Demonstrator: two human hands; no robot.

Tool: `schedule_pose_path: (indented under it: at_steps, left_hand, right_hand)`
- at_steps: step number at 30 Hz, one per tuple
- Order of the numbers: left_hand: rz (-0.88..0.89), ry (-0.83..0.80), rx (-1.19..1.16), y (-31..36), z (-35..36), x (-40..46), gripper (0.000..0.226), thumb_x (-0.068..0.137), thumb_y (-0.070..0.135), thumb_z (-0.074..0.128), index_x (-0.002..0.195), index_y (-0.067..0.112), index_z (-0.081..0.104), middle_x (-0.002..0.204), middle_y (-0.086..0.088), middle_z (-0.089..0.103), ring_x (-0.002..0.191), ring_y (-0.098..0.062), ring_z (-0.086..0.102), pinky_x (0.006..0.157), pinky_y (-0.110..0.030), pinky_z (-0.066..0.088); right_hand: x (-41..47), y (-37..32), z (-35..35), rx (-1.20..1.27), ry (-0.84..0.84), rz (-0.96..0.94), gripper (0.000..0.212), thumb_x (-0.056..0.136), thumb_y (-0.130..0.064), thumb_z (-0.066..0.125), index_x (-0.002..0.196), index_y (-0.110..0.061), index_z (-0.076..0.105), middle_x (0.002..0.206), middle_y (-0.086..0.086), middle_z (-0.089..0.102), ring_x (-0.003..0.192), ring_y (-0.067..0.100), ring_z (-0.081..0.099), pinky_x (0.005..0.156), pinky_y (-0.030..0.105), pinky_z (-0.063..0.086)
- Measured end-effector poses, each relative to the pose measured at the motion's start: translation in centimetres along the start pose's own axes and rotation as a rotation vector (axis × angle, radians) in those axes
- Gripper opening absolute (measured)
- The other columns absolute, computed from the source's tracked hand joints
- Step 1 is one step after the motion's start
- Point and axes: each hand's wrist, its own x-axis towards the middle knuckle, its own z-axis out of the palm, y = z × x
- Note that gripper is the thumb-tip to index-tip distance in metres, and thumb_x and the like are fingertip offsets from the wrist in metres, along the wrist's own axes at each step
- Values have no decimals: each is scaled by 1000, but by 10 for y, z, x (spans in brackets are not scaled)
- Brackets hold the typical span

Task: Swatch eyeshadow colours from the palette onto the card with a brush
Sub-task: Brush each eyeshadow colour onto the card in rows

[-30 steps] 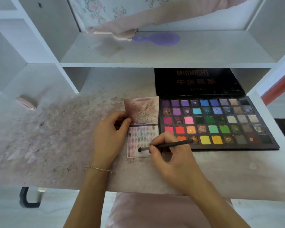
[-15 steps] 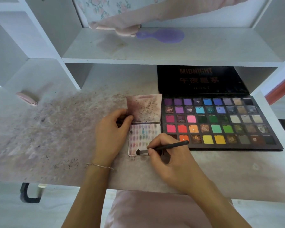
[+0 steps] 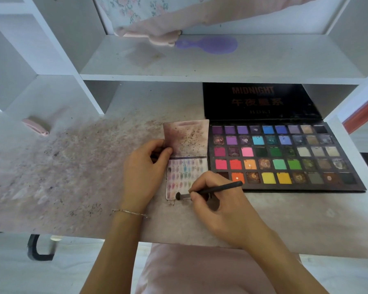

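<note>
A small folded card lies on the desk, its lower half covered in rows of colour swatches, its upper flap stained with powder. My left hand pinches the card's left edge at the fold. My right hand grips a dark brush like a pen, with the brush tip touching the card's bottom edge. The open eyeshadow palette, black with many coloured pans, sits just right of the card, its lid lying back under the shelf.
The desk surface is dusted with powder specks. A pink object lies at far left. On the shelf above rest a purple hairbrush and pink cloth. A pink cushion is below the desk edge.
The brush tip has slid a little leftward and down along the card's bottom row. My left hand has kept its pinch on the card. The view has shifted slightly.
</note>
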Motion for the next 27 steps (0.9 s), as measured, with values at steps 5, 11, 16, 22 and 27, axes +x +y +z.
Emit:
schedule_pose_path:
  at_steps: [5,11,16,22,27]
  left_hand:
    - [-9,6,-12,-1,0,0,10,85,15,60,91,16,68,76,11,62,72,-4,58,68,-16,45]
    - [-10,-2,-13,-1,1,1,11,85,16,59,92,16,68,78,9,63,73,-6,59,69,-18,46]
    - [-10,-1,-2,-2,0,0,11,85,17,60,93,17,68,77,12,62,72,-2,57,68,-15,44]
    - [-14,-6,1,-2,0,1,14,85,16,60,96,16,68,78,11,63,73,0,57,67,-9,41]
    - [-14,-9,17,-2,-1,0,14,85,15,60,96,16,68,80,7,63,72,-5,56,67,-12,40]
  right_hand:
    - [1,1,1,5,23,1,4,81,-27,51,80,-23,53,73,-12,53,73,9,51,60,20,45]
    - [-1,0,-1,94,40,-17,4,79,-22,54,76,-22,55,71,-9,54,71,9,52,60,20,45]
    - [-2,-1,-4,211,229,-48,6,79,-26,51,80,-31,54,85,-7,58,75,6,57,66,11,44]
    - [-6,5,-12,256,388,-18,13,83,-28,50,90,-34,60,88,-9,62,78,7,63,68,13,49]
    - [-16,17,-39,231,488,15,15,82,-31,46,88,-32,59,82,-4,62,75,9,62,66,13,49]
